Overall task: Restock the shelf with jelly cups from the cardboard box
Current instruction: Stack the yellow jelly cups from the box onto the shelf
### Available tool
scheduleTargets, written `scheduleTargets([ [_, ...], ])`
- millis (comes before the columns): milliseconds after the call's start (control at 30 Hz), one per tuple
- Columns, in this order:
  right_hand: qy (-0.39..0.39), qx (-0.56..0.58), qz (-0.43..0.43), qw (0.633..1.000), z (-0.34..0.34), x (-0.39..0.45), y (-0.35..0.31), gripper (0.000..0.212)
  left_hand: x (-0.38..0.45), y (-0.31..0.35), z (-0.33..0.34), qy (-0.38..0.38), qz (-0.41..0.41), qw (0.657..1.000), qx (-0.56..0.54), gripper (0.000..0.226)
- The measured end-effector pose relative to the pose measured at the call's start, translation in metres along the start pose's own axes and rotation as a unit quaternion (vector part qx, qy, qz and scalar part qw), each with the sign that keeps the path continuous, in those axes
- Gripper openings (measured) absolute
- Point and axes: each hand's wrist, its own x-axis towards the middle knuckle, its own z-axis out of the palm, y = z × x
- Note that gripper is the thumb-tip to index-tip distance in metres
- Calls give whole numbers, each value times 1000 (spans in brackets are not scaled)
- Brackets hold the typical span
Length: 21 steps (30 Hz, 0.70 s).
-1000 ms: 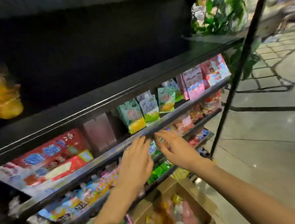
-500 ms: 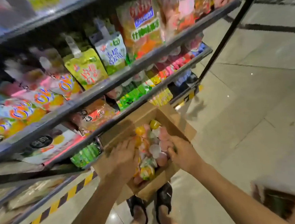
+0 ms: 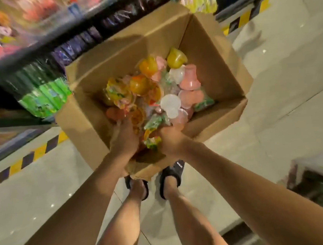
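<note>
cups: small colourful plastic jelly cups [image 3: 171, 102] in open brown cardboard box [image 3: 209, 47] — light, slick; grab rims
hands: left hand [image 3: 124, 138], right hand [image 3: 170, 139] both buried among cups — grip can't tell

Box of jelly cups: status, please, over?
Both hands in the box: left hand and right hand among the cups, grip hidden. Nothing in the way.

Matt brown cardboard box [image 3: 116, 54]; glossy plastic jelly cups [image 3: 170, 102] (some translucent).
</note>
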Motion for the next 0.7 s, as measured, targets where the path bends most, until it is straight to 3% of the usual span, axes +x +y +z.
scheduleTargets([
  [133, 24, -28, 35, 999, 21, 38, 4, 48, 51, -7, 29, 2, -63, 995, -82, 87],
  [300, -42, -59, 101, 992, 37, 65, -2, 87, 87, -17, 55, 23, -141, 979, -143, 81],
  [367, -32, -79, 107, 991, 42, 68, -4, 89, 93, -18, 61, 46, -150, 974, -160, 77],
  [500, 23, -119, 98, 988, 49, 75, -7, 67, 91, -15, 69, 101, -158, 958, -218, 72],
  [700, -6, -117, 99, 988, 41, 69, -4, 102, 89, -15, 59, 83, -185, 957, -207, 77],
])
